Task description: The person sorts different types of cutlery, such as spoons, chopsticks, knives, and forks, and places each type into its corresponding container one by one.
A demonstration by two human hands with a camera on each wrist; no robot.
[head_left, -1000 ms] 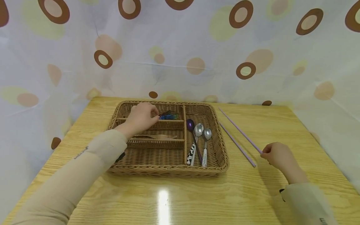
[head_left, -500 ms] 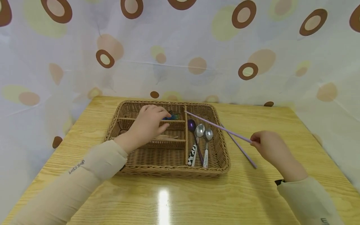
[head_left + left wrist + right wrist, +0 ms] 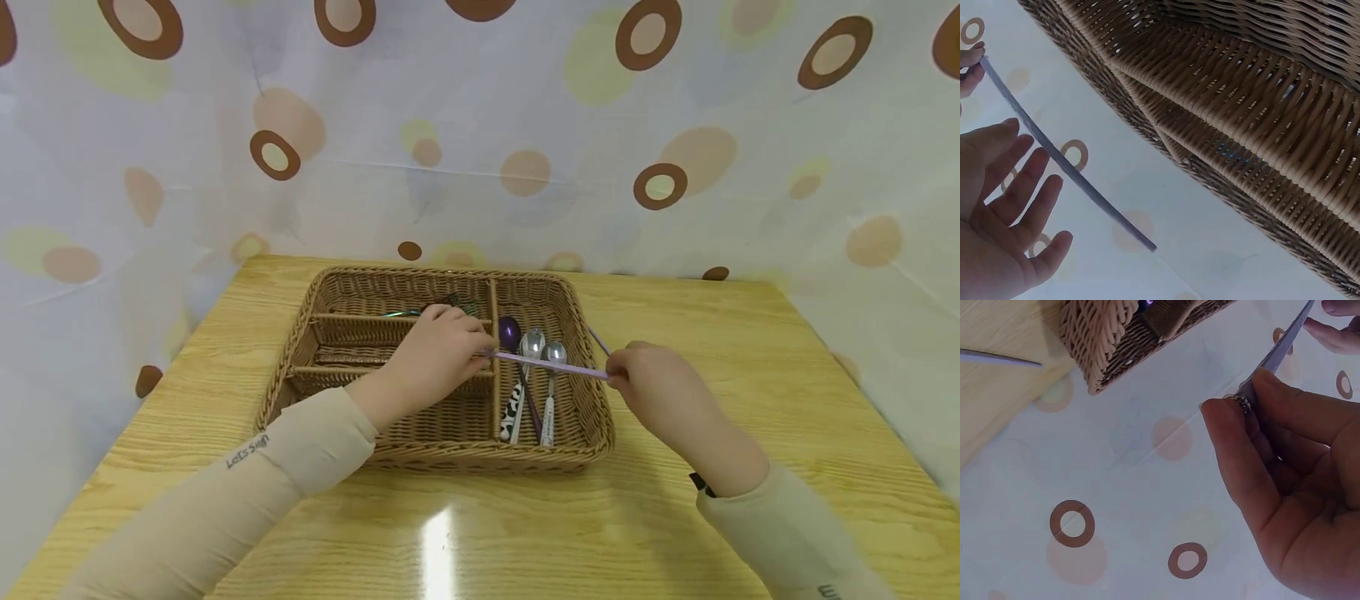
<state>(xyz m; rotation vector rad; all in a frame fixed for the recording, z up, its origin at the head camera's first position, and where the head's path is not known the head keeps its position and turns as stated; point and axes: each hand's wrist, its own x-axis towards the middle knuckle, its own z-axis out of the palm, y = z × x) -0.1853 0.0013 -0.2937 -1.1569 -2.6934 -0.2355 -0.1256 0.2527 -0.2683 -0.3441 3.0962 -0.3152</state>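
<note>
A lilac chopstick spans the space between the two hands, above the right part of a wicker cutlery basket. My right hand pinches its near end between thumb and fingertips; a glittery end cap shows there. At the other part of the stick is my left hand, its fingers loosely spread in the left wrist view, with fingertips right at the chopstick. A second lilac chopstick lies on the table beside the basket, mostly hidden behind the right hand in the head view.
The right compartment holds a purple spoon and two silver spoons with patterned handles. Blue-green forks lie in the back left compartment. Behind the wooden table hangs a patterned cloth.
My right hand has lifted the chopstick from the table and carried it left, turning it over the basket. My left hand has moved right from the back compartment to the chopstick.
</note>
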